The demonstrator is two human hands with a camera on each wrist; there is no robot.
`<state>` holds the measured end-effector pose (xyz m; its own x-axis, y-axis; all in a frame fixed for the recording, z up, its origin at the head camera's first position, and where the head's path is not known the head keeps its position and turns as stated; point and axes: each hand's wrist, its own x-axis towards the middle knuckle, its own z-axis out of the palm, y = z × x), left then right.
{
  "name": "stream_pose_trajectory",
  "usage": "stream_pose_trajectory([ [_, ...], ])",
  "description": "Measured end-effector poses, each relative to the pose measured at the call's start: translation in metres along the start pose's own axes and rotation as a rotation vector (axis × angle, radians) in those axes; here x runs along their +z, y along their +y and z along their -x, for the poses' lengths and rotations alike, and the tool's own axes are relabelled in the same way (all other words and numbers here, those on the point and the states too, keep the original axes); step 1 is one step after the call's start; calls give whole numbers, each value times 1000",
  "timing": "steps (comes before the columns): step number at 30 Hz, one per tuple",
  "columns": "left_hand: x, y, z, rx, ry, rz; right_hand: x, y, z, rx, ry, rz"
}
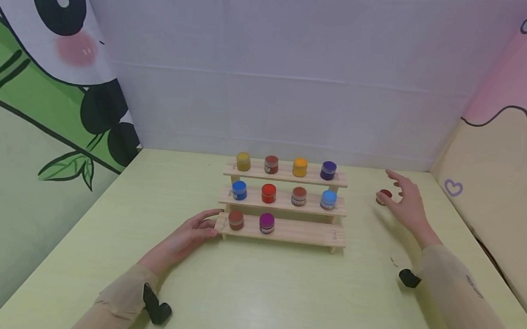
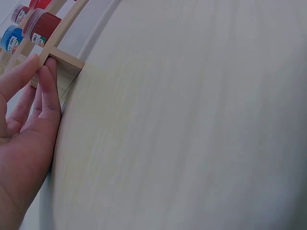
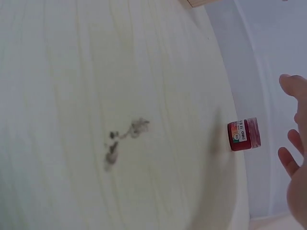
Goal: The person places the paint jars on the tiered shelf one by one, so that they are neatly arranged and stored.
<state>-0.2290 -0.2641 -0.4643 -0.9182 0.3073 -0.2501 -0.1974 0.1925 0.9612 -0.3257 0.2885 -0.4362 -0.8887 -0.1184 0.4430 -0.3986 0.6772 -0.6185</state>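
Note:
A three-tier wooden rack holds small paint jars. My left hand grips the left end of its lowest shelf, thumb and fingers pinching the wood in the left wrist view. Nearest that hand is a brown-red jar, with a purple jar to its right on the same shelf. To the right of the rack, a dark red paint jar stands upright on the table. My right hand hovers beside this jar with fingers spread, and a gap shows between them in the right wrist view.
Several jars fill the middle shelf, among them a blue one and a red one. The top shelf carries several more, including a yellow-orange jar. A white cloth backdrop rises behind the table.

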Motion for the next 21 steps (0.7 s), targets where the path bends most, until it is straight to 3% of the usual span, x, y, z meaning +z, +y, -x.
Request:
stream_pose_trajectory([
  [12, 1, -1, -1, 1, 4, 3, 5, 14, -3, 20, -132, 18],
  [21, 0, -1, -1, -7, 7, 18, 8, 18, -1, 29, -163, 10],
])
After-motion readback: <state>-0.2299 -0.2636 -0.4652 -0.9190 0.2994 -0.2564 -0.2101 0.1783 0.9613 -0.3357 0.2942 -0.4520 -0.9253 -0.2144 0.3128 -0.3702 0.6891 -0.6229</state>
